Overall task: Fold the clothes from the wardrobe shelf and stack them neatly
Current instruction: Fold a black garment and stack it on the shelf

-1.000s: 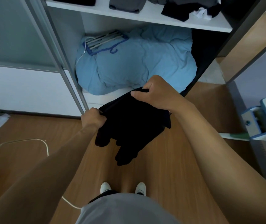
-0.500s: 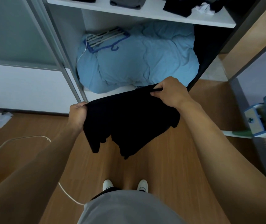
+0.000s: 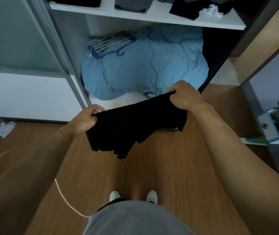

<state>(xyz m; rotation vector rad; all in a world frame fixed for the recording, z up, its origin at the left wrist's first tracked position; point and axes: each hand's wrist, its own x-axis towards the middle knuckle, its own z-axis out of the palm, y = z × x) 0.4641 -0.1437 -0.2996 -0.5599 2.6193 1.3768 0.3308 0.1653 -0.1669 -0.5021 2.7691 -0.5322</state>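
Standing at the wardrobe, my left hand [image 3: 86,120] and right hand [image 3: 182,97] pinch the black garment [image 3: 135,128] at its 9 and 2 o'clock corners, holding it mid-air, with the wardrobe shelf [image 3: 152,16] at 12 o'clock.

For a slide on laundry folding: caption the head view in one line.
The left hand and right hand grip a black garment by its top edge before the wardrobe.

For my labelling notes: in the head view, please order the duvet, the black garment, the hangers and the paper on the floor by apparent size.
Largest to smallest:
1. duvet
2. garment
3. hangers
4. paper
The garment is nearer the camera and bunched, so its real size is unsure.
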